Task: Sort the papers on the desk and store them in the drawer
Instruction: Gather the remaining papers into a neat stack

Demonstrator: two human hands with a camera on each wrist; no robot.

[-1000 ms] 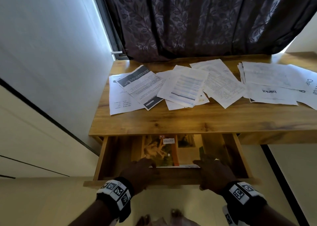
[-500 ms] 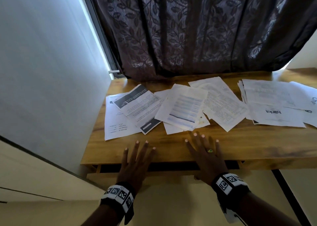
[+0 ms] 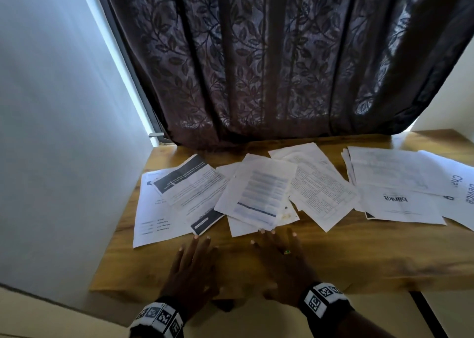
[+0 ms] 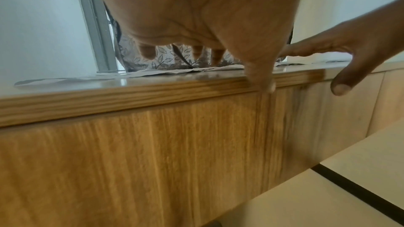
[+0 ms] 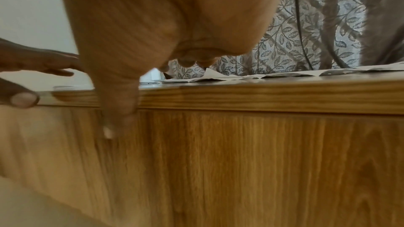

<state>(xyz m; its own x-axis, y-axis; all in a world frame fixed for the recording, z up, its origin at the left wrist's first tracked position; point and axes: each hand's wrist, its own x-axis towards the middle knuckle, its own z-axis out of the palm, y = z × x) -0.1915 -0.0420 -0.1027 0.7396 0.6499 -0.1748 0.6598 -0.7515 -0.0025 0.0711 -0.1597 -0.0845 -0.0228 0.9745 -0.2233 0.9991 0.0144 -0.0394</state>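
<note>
Since half a second ago: moved forward over the wooden desk (image 3: 359, 255), both hands, with the camera tipped up toward the dark leaf-patterned curtain (image 3: 282, 63). Since a second ago: gone from the head view, the drawer then seen standing open under the desk edge; whether the wood panel (image 4: 153, 153) filling the wrist views is the drawer front, and whether shut, cannot be told.

Left hand (image 3: 191, 268) flat above the near desk edge, fingers straight and spread, holding nothing. Right hand (image 3: 282, 260) likewise spread and empty, a green ring on one finger, fingertips (image 3: 262, 231) at or just short of the lower edge of the middle sheets; contact uncertain.

Papers (image 3: 259, 196) all on the desktop, none stored: a fanned, overlapping cluster left of centre, topped by a sheet with a blue-banded table, beside a dark-headed form (image 3: 189, 178); a second loose pile (image 3: 400, 189) well to the right, one sheet reading "blinkit" upside down.

Step in hand, by judgement: the start of sorting, reaching for the first sheets. Next move likely to call for sliding the overlapped sheets together and squaring them into one stack before any lift, since loose single sheets would slip and fan.
</note>
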